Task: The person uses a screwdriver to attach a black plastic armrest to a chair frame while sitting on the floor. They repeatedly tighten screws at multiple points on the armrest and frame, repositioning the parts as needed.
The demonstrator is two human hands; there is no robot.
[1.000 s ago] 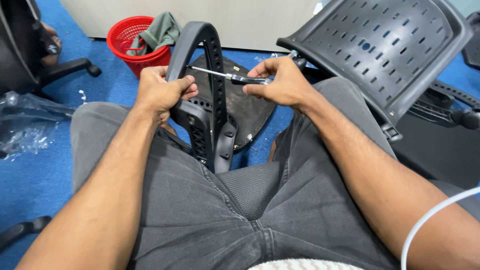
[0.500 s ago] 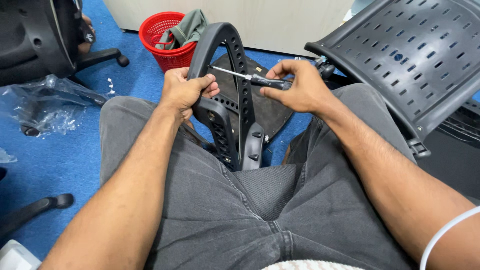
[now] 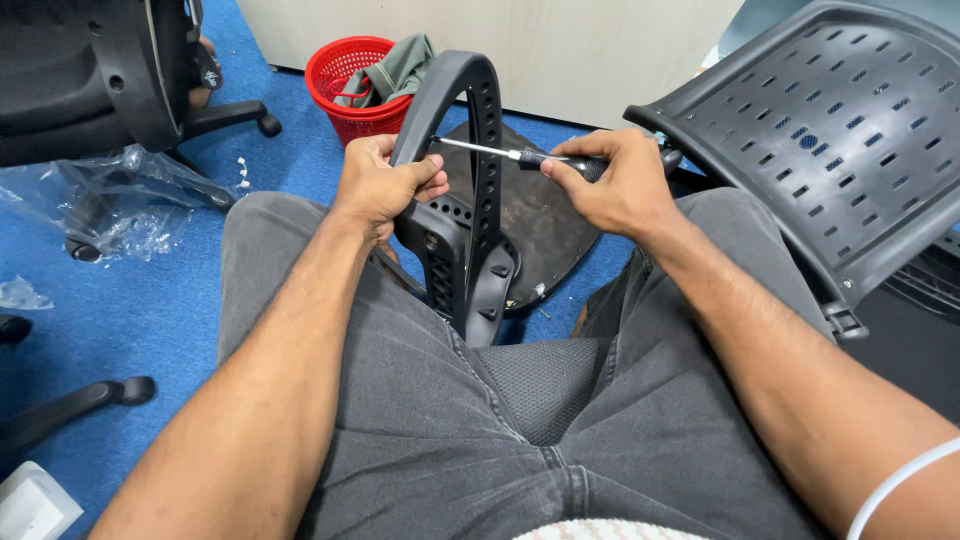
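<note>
Your left hand was wrapped around the near side of the black curved chair armrest, which stood upright between your knees with its lower end against your grey trousers. Your right hand gripped the dark handle of a screwdriver, its thin metal shaft lying nearly level and its tip meeting the armrest just beside your left thumb. Behind the armrest lay a round dark seat base, a red basket farther back, a perforated grey seat back at your right
</note>
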